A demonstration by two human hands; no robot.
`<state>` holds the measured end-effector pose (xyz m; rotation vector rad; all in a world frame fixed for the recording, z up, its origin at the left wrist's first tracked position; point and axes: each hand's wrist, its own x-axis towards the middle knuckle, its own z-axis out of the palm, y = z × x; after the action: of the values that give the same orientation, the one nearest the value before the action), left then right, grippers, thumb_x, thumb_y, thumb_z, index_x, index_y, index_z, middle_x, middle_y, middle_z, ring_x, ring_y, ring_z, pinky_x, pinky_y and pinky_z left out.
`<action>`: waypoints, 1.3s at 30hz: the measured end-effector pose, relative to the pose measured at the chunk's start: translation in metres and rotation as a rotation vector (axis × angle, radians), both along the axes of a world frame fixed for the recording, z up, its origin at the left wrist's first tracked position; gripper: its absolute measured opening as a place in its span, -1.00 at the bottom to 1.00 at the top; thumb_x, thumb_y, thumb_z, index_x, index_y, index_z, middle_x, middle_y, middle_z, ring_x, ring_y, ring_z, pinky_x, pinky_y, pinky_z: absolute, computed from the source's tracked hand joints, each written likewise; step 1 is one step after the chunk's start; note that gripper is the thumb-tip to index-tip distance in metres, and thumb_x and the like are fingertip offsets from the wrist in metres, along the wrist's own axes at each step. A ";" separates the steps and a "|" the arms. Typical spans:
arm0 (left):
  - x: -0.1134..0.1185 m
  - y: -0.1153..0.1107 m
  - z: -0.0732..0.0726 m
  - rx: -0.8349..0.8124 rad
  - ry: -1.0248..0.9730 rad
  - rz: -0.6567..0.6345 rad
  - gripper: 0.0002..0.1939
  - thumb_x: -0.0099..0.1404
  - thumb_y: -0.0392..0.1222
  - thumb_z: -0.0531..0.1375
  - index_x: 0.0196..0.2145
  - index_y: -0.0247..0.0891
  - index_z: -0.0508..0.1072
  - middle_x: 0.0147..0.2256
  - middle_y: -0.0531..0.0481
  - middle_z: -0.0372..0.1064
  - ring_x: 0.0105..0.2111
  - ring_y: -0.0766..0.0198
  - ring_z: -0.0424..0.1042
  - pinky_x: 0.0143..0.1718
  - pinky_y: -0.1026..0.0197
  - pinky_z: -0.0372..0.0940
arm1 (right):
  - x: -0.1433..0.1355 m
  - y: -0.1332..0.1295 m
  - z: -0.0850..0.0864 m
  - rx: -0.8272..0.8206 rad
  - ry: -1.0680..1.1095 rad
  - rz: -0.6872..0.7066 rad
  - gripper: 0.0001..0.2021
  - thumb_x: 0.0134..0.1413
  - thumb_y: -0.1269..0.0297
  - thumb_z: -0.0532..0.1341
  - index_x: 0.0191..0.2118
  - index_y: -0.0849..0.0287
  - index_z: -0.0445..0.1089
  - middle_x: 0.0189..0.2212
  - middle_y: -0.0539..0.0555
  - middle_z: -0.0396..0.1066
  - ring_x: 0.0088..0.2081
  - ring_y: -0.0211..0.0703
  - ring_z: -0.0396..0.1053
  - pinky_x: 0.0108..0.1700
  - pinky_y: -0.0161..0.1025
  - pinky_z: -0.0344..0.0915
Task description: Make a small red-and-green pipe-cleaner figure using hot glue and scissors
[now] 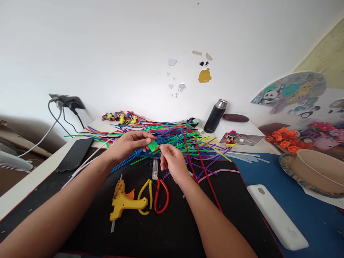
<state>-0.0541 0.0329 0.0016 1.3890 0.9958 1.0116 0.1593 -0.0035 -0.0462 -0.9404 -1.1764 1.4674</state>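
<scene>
A green piece (153, 146) is pinched by the left hand (134, 143) and, at one end, the right hand (173, 161), apparently being shaped; steadiness is needed next.

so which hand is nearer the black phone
The left. The left hand is to the right of the black phone, holding the green piece; the right hand is farther right, on the green piece's other side.
</scene>
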 end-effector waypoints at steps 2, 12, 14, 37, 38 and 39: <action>0.001 0.001 -0.001 -0.007 -0.026 -0.006 -0.55 0.07 0.12 0.64 -0.21 -0.24 0.76 -0.31 -0.11 0.63 -0.42 0.22 0.47 -0.33 0.19 0.40 | -0.001 -0.001 0.001 0.000 0.012 0.034 -0.50 0.19 -0.28 0.37 -0.15 0.12 0.47 -0.65 -0.15 0.33 -0.69 -0.26 0.26 -0.59 -0.30 0.11; 0.009 0.001 -0.009 -0.097 -0.085 -0.033 -0.51 0.01 0.09 0.67 -0.22 -0.26 0.75 -0.37 -0.06 0.61 -0.43 0.25 0.50 -0.34 0.22 0.44 | -0.003 -0.004 0.000 0.102 -0.101 0.046 -0.59 0.20 -0.13 0.44 -0.13 0.11 0.46 -0.64 -0.17 0.33 -0.66 -0.24 0.26 -0.53 -0.28 0.14; 0.007 0.000 -0.006 -0.095 -0.069 -0.066 -0.53 0.05 0.07 0.66 -0.19 -0.26 0.75 -0.34 -0.07 0.62 -0.41 0.24 0.52 -0.31 0.21 0.45 | -0.003 -0.004 -0.001 0.119 -0.125 0.035 -0.61 0.23 -0.12 0.42 -0.13 0.10 0.46 -0.64 -0.16 0.33 -0.66 -0.25 0.25 -0.53 -0.27 0.13; -0.025 0.000 0.017 -0.003 0.267 -0.405 -0.65 0.22 -0.16 0.55 -0.05 -0.20 0.68 -0.26 -0.03 0.60 -0.29 0.20 0.53 -0.21 0.19 0.47 | -0.002 -0.008 -0.004 0.180 -0.247 0.150 -0.78 0.34 0.11 0.36 -0.03 0.10 0.52 -0.57 -0.20 0.29 -0.65 -0.27 0.32 -0.53 -0.30 0.26; -0.024 0.000 0.018 0.001 0.282 -0.400 -0.65 0.22 -0.16 0.54 -0.05 -0.20 0.68 -0.26 -0.02 0.60 -0.29 0.19 0.53 -0.22 0.20 0.46 | -0.002 -0.008 -0.004 0.179 -0.250 0.153 -0.77 0.34 0.10 0.36 -0.02 0.10 0.52 -0.57 -0.20 0.29 -0.65 -0.27 0.33 -0.53 -0.30 0.27; -0.024 -0.001 0.018 0.001 0.295 -0.396 -0.66 0.23 -0.15 0.54 -0.05 -0.19 0.67 -0.27 -0.02 0.59 -0.29 0.19 0.53 -0.23 0.21 0.46 | -0.002 -0.008 -0.004 0.178 -0.254 0.154 -0.77 0.34 0.10 0.36 -0.02 0.10 0.52 -0.57 -0.20 0.30 -0.65 -0.27 0.33 -0.52 -0.29 0.27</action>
<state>-0.0777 0.0322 0.0195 1.6866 0.8795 0.5237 0.1570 -0.0118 -0.0498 -0.9489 -1.5683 1.3632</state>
